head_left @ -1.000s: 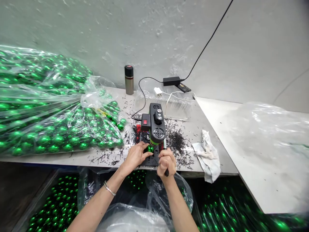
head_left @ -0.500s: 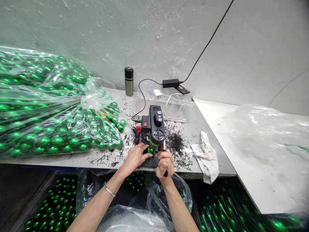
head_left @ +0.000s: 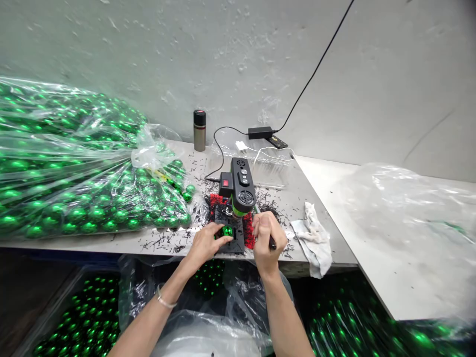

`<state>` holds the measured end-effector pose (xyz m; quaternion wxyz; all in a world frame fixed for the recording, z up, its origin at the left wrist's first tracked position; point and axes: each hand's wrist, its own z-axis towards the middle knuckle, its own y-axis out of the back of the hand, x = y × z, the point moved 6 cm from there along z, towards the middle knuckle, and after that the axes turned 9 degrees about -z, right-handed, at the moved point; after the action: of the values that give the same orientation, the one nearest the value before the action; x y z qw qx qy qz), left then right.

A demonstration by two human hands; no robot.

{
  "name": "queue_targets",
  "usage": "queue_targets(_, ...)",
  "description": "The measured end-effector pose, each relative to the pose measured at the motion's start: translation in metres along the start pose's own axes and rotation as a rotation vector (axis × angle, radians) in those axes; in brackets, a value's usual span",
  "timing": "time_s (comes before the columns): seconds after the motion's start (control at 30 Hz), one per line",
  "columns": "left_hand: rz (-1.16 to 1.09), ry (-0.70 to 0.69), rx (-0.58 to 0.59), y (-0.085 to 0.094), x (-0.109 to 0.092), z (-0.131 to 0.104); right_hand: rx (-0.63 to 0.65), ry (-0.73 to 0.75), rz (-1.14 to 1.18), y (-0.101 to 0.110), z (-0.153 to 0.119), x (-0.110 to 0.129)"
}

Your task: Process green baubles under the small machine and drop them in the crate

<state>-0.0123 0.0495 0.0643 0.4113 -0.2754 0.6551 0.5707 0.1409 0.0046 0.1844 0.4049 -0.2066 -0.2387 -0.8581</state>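
Left hand (head_left: pixel 204 244) pinches a green ball (head_left: pixel 227 231) on the base of the small drill press (head_left: pixel 238 191); right hand (head_left: pixel 267 237) is clenched on the lever beside it. Drilling step seems underway; next likely needs a steady ball and even lever pressure.

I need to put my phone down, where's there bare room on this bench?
Barest: the pale table right of the rag, before the plastic sheet. Also a strip between flask and drill, with shavings. Crowded: the bag of green balls on the left, and around both hands.
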Motion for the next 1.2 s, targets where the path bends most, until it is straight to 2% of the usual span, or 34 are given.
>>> queue_targets(0.03,-0.099,0.017,0.026,-0.002,0.005,-0.012,-0.001,0.000,0.003,0.000,0.003,0.003)
queue_targets(0.1,-0.335,0.108,0.169,-0.016,0.019,-0.040,-0.026,0.019,0.008,0.000,0.002,0.004)
queue_targets(0.17,-0.580,0.328,0.310,-0.040,0.039,-0.070,-0.057,0.038,0.005,-0.001,-0.004,0.002)
queue_targets(0.2,-0.695,0.472,0.319,-0.050,0.052,-0.084,-0.068,0.042,0.001,-0.002,-0.007,0.001)
queue_targets(0.27,-0.920,0.797,0.185,-0.064,0.077,-0.109,-0.077,0.047,-0.008,-0.003,-0.012,-0.002)
queue_targets(0.33,-1.101,1.073,0.018,-0.071,0.093,-0.129,-0.075,0.049,-0.017,-0.004,-0.014,-0.003)
queue_targets(0.4,-1.251,1.177,-0.055,-0.069,0.095,-0.138,-0.073,0.049,-0.023,-0.004,-0.014,-0.002)
queue_targets(0.47,-1.374,1.101,-0.061,-0.057,0.085,-0.134,-0.078,0.051,-0.019,-0.003,-0.014,-0.002)
queue_targets(0.57,-1.480,0.880,-0.039,-0.028,0.059,-0.115,-0.088,0.055,-0.008,-0.003,-0.015,-0.003)
queue_targets(0.67,-1.471,0.669,-0.049,-0.004,0.036,-0.084,-0.085,0.054,-0.007,-0.004,-0.016,-0.004)
queue_targets(0.73,-1.408,0.575,-0.085,0.004,0.029,-0.060,-0.077,0.051,-0.007,-0.004,-0.014,-0.005)
queue_targets(0.87,-1.244,0.500,-0.182,0.001,0.034,-0.018,-0.061,0.035,-0.015,-0.002,-0.007,-0.002)
queue_targets(0.97,-1.078,0.424,-0.246,-0.005,0.042,0.001,-0.061,0.020,-0.027,-0.002,0.000,0.001)
queue_targets(1.07,-0.863,0.297,-0.220,-0.009,0.041,0.011,-0.059,0.019,-0.022,-0.002,0.003,0.002)
queue_targets(1.2,-0.494,0.154,-0.180,-0.011,0.034,0.014,-0.071,0.036,-0.017,-0.001,0.002,0.002)
